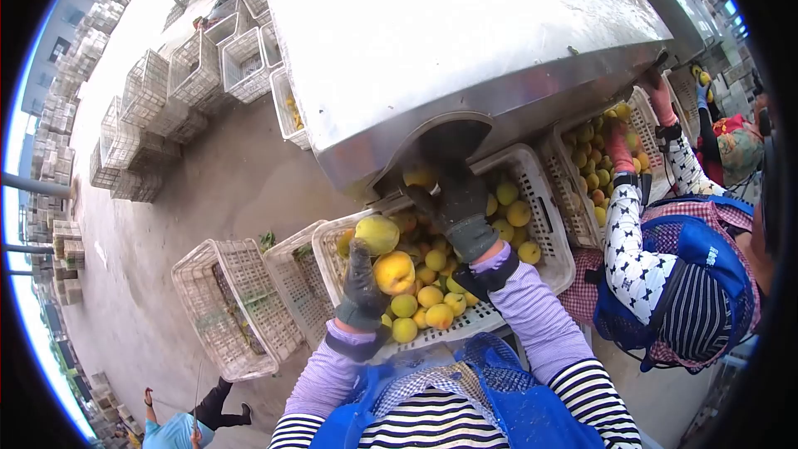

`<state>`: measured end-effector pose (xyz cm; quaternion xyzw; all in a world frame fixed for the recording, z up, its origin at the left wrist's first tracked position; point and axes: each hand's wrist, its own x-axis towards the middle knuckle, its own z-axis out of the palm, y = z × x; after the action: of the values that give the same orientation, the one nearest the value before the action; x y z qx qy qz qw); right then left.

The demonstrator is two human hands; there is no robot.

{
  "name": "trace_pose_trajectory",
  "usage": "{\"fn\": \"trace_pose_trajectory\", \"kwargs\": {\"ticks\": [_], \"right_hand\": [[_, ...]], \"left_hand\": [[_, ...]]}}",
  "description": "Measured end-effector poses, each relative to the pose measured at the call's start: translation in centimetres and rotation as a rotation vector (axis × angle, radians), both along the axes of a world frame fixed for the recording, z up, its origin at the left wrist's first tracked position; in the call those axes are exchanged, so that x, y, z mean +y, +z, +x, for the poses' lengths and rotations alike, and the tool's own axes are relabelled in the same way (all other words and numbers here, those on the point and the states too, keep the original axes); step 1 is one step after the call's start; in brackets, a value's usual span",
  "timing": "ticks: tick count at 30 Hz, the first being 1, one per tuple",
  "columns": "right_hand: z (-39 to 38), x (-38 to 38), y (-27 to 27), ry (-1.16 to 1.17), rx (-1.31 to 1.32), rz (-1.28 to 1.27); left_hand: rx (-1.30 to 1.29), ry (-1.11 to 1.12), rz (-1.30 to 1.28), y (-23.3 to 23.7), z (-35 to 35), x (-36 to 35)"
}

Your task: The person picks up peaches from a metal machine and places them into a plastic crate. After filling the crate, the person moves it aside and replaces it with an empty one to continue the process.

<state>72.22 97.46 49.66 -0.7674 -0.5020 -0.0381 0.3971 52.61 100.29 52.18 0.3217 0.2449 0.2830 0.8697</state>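
Note:
My left hand point(362, 287), in a dark grey glove, is closed around a yellow-green peach point(376, 234). A larger orange-yellow peach point(394, 273) lies against its fingers. My right hand point(461, 204), gloved the same way, reaches into the round opening point(465, 135) of a metal machine. A yellow peach point(420, 175) sits at its thumb and fingers, partly in shadow; the fingertips are hard to see. Under both hands stands a white plastic crate point(540, 191) holding many yellow and greenish peaches point(430, 296).
The metal machine point(465, 25) fills the space ahead. White crates point(224, 316) stand at left, more crates point(195, 66) behind. At right a co-worker's pink-gloved hand point(618, 145) is in another peach crate point(573, 199). A person in light blue point(170, 431) is at lower left.

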Motion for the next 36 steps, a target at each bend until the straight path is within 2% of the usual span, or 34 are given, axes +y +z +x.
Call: {"fn": "trace_pose_trajectory", "kwargs": {"ticks": [2,5,9,10,12,13,15,17,19,20,23,26,29,32,35,36], "right_hand": [[-0.1,1.3,-0.1,-0.039,-0.155,0.07],[-0.6,1.6,0.4,0.013,-0.104,0.045],[1.6,3.2,-4.4,0.017,-0.379,-0.068],[2.0,3.3,-4.0,0.041,-0.432,-0.101],[2.4,2.0,-2.8,0.125,-0.131,-0.235],[1.3,0.4,4.7,0.185,0.225,-0.334],[-0.2,-2.2,8.4,0.346,0.407,-0.351],[-1.2,-4.6,7.3,0.53,0.059,-0.192],[-1.2,-5.6,6.1,0.501,0.179,-0.189],[-1.0,-5.9,5.9,0.489,0.239,-0.186],[-0.6,-6.3,7.3,0.489,0.764,-0.203],[-1.1,-6.5,6.9,0.441,0.787,-0.114],[-1.8,-6.7,6.3,0.268,0.298,-0.135],[-3.4,-6.4,6.1,0.217,0.219,-0.091],[-2.6,-4.0,5.6,0.167,0.277,-0.129],[-2.2,-2.7,5.0,0.1,0.124,-0.088]], "left_hand": [[0.002,0.045,-0.031,-0.8,-0.6,-0.2],[0.082,0.006,0.077,-1.0,-1.7,-0.4],[-0.01,-0.006,-0.038,-0.9,-1.5,0.0],[0.006,-0.004,-0.067,-1.2,-1.3,0.2],[0.01,-0.008,0.007,-0.9,-0.9,0.4],[0.008,-0.01,0.044,-0.8,-0.6,0.5],[0.046,-0.012,0.082,-0.9,-0.4,0.3],[0.133,-0.006,0.138,-1.4,-0.5,-0.3],[0.255,0.014,0.223,-2.5,-0.5,-0.8],[0.197,-0.001,0.206,-3.1,-0.1,-0.8],[0.102,-0.034,0.193,-2.5,0.7,-0.5],[0.103,-0.032,0.221,-0.6,1.7,-0.8],[0.068,-0.023,0.218,-0.6,2.7,-0.3],[0.106,0.015,0.253,-0.7,2.4,-0.1],[0.224,0.054,0.288,-1.3,3.0,1.1],[0.266,0.066,0.282,-1.6,3.0,1.3]]}}
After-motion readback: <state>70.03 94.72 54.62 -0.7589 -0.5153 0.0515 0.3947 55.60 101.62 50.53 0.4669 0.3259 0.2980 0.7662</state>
